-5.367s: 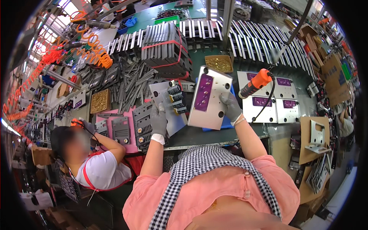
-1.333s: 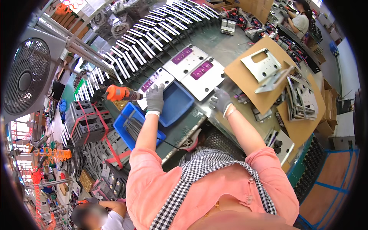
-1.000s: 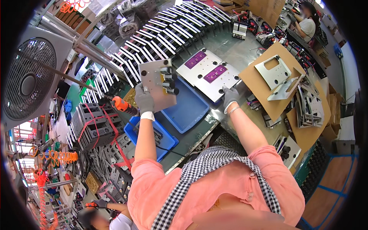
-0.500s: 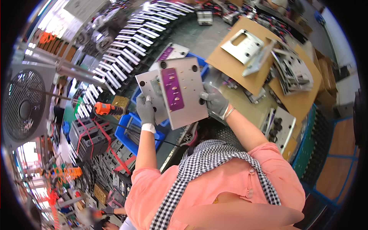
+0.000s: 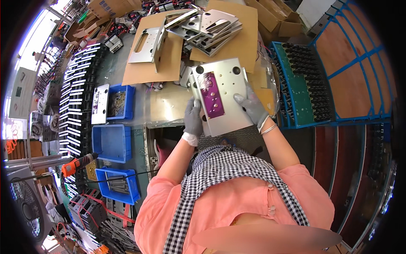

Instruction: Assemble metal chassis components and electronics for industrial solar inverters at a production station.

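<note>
Between my hands is a silver metal bracket [image 5: 232, 95] with a purple circuit board [image 5: 211, 95] along its left side and round black pads at its corners. A second metal surface shows behind its left edge; I cannot tell if it is a separate piece. Both hands wear grey gloves. My left hand [image 5: 193, 118] grips the lower left edge, thumb upward. My right hand [image 5: 253, 106] holds the right edge, its thumb on the front face and its other fingers partly hidden. The bracket is held up in front of my apron, tilted slightly.
Similar brackets [image 5: 207, 25] lie piled on cardboard [image 5: 169, 75] at the back. Blue bins [image 5: 111, 144] line the left, beside an orange power driver [image 5: 74, 165] and a row of white strips [image 5: 76, 97]. On the right stands a blue-framed cart [image 5: 334, 74] near a green rack [image 5: 292, 84].
My view has turned rightward, so the bins and driver now sit farther left and the blue cart shows fully. The bracket has come along in both hands, still gripped.
</note>
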Available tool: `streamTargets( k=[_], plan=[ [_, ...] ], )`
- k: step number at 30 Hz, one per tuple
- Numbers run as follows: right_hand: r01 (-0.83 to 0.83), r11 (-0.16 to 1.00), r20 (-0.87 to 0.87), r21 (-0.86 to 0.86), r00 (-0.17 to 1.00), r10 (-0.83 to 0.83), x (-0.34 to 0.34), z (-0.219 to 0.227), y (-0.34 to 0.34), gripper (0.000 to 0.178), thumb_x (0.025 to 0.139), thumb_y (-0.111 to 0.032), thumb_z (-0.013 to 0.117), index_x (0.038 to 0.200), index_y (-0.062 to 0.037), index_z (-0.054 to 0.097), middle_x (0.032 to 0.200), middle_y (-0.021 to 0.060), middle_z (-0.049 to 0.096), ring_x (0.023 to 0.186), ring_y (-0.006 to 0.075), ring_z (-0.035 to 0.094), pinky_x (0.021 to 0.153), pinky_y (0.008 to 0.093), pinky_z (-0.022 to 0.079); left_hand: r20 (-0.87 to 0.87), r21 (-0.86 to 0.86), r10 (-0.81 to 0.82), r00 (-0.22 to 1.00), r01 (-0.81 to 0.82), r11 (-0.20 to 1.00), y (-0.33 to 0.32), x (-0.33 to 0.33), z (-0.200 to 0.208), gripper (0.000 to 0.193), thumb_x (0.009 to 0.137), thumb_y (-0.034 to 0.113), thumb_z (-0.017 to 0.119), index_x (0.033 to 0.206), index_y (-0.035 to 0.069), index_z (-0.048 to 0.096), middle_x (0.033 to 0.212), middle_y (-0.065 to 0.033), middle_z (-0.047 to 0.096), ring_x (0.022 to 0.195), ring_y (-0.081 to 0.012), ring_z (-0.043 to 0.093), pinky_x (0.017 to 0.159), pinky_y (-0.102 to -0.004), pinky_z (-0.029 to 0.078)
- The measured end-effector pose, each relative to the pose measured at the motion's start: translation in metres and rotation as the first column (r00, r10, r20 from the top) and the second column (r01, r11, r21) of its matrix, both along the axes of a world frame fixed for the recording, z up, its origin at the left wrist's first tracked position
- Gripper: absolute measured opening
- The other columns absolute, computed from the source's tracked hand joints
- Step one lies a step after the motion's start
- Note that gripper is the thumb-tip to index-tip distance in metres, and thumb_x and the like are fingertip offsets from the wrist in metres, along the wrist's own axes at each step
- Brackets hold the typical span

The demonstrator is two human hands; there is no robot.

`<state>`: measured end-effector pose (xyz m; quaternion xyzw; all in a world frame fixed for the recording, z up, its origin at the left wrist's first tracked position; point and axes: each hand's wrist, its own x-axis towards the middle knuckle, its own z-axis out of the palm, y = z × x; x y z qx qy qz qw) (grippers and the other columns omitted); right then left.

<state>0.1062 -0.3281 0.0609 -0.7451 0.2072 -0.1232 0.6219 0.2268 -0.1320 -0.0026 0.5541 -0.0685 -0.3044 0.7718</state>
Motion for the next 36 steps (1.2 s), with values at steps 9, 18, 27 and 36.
streamTargets(
  k=[9, 18, 27, 36],
  plan=[
    [0.303, 0.943, -0.063, 0.134, 0.953, -0.297, -0.032, -0.005, -0.043, 0.049, 0.103, -0.025, 0.059, 0.145, -0.0008, 0.050, 0.127, 0.0090, 0.063, 0.113, 0.0148, 0.059, 0.097, 0.0277, 0.047, 0.024, 0.130, -0.075, 0.997, 0.071, 0.989, -0.061, -0.012, -0.006, 0.043, 0.104, 0.027, 0.052, 0.135, -0.002, 0.052, 0.118, -0.0118, 0.063, 0.102, -0.0189, 0.058, 0.092, -0.0340, 0.048],
    [0.222, 0.954, 0.171, 0.203, 0.951, -0.258, -0.015, 0.032, -0.020, 0.030, 0.107, -0.024, 0.052, 0.111, 0.0032, 0.064, 0.097, 0.0034, 0.067, 0.091, 0.0091, 0.059, 0.080, 0.0252, 0.049, -0.023, 0.331, 0.144, 0.989, -0.129, 0.935, -0.028, 0.005, 0.025, 0.037, 0.101, 0.011, 0.052, 0.138, 0.008, 0.050, 0.092, -0.0046, 0.061, 0.066, -0.0115, 0.056, 0.046, -0.0277, 0.045],
    [-0.328, 0.418, 0.492, 0.847, 0.779, -0.387, -0.014, 0.011, 0.016, 0.046, 0.098, 0.007, 0.048, 0.143, 0.0011, 0.043, 0.138, 0.0166, 0.056, 0.130, 0.0275, 0.057, 0.113, 0.0414, 0.050, 0.119, 0.274, 0.405, 0.907, -0.422, 0.864, 0.080, 0.076, 0.003, 0.037, 0.097, 0.005, 0.054, 0.134, 0.005, 0.052, 0.106, -0.0105, 0.065, 0.083, -0.0165, 0.064, 0.063, -0.0313, 0.054],
    [-0.198, 0.135, 0.207, 0.971, 0.407, -0.890, 0.067, -0.100, 0.065, 0.030, 0.101, 0.000, 0.051, 0.130, 0.0053, 0.053, 0.130, 0.0205, 0.063, 0.127, 0.0291, 0.059, 0.114, 0.0426, 0.049, 0.124, 0.286, 0.228, 0.966, -0.255, 0.924, 0.133, 0.140, 0.008, 0.033, 0.098, 0.000, 0.051, 0.131, 0.000, 0.052, 0.115, -0.0125, 0.065, 0.094, -0.0193, 0.066, 0.081, -0.0333, 0.056]
  ],
)
